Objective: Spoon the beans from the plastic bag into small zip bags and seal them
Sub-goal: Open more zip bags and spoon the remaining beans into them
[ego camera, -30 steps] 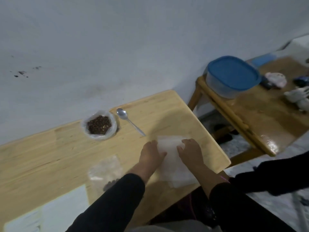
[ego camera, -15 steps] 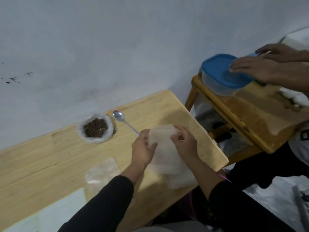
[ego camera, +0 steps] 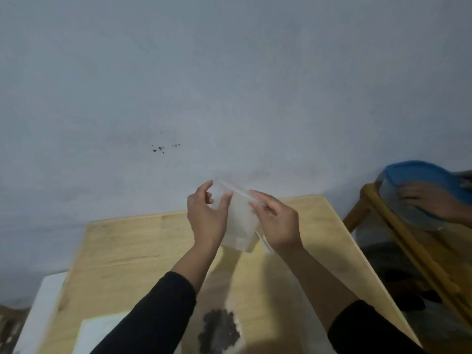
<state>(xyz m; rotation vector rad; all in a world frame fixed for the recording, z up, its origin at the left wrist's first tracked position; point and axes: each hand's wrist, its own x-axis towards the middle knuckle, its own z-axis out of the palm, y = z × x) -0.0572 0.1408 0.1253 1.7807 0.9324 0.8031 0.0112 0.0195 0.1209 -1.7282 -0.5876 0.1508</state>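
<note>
Now, zip bag (ego camera: 238, 221): held raised above the desk (ego camera: 132, 254) far edge, mouth up, long axis upright.
Left hand (ego camera: 205, 218): pinched on the mouth's left lip.
Right hand (ego camera: 274, 222): pinched on the right lip; equally near.
Beans (ego camera: 219, 330): at the near edge, below both wrists.

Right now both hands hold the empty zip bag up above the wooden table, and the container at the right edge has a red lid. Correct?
Not quite: the lid is blue, not red, as the head view shows. The rest stands: the left hand and right hand hold the empty zip bag above the wooden table.
</note>
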